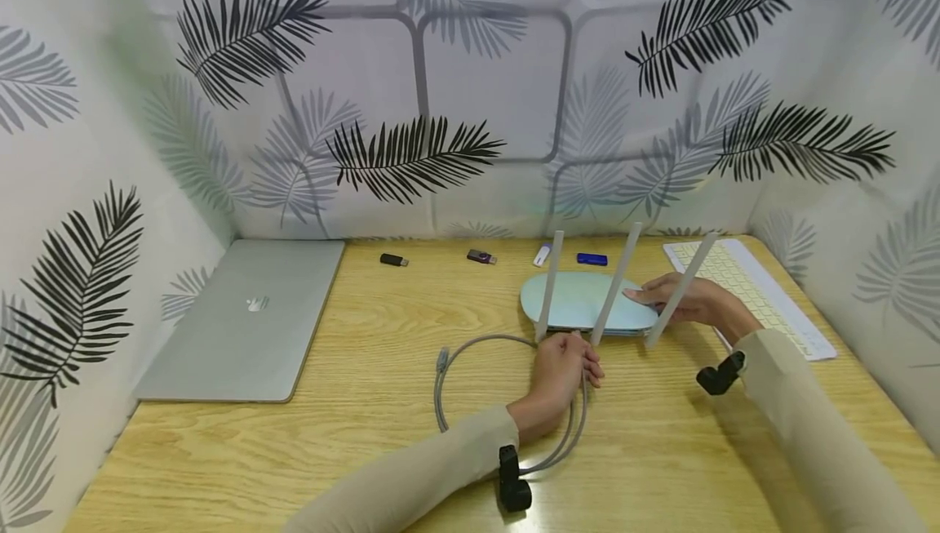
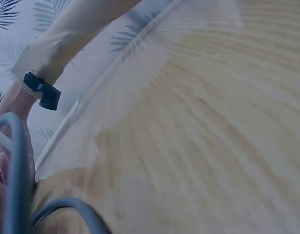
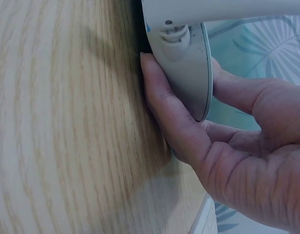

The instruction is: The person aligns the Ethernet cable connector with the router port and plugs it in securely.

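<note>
A pale blue-green router (image 1: 580,300) with three upright white antennas sits toward the back right of the table. My right hand (image 1: 701,304) grips its right end, thumb on top; in the right wrist view the fingers (image 3: 159,90) reach under the white casing. At the router's near edge, my left hand (image 1: 556,374) pinches one end of a grey network cable (image 1: 438,386). That end is largely hidden by the fingers, so I cannot tell whether it sits in a port. The cable loops around the left wrist, its other plug (image 1: 443,357) lying on the wood.
A closed silver laptop (image 1: 250,321) lies at the left. Along the back are a black USB stick (image 1: 392,259), a dark purple one (image 1: 480,256), a white one (image 1: 542,255) and a blue one (image 1: 591,259). A white keyboard (image 1: 771,296) lies beyond the right hand.
</note>
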Available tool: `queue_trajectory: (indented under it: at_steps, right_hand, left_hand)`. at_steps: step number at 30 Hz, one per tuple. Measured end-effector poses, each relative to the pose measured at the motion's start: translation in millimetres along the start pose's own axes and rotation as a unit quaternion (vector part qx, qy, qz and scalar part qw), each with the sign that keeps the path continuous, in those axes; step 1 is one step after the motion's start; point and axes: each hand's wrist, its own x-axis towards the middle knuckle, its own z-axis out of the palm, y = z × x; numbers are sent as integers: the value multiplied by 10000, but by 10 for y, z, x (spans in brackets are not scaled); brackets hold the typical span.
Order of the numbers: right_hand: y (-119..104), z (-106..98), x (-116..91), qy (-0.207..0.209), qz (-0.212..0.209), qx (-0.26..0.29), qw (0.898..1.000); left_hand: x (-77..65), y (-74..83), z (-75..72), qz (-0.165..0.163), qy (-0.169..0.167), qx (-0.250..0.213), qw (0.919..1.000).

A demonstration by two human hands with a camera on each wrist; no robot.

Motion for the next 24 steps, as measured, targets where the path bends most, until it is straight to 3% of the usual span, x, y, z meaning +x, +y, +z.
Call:
queue_trajectory:
  at_steps: [8, 15, 24]
  right_hand:
    - [7, -8, 18, -21, 88, -76, 9999]
    - [13, -42, 26, -62, 101, 82, 9999]
    - [-126, -4, -66, -157, 141, -84, 9997]
  left_hand:
    - [26, -5, 21, -139, 95, -154, 9997]
    - [63, 8, 29, -39, 146, 97, 9998]
    - [36, 33, 61, -181, 358, 286, 9988]
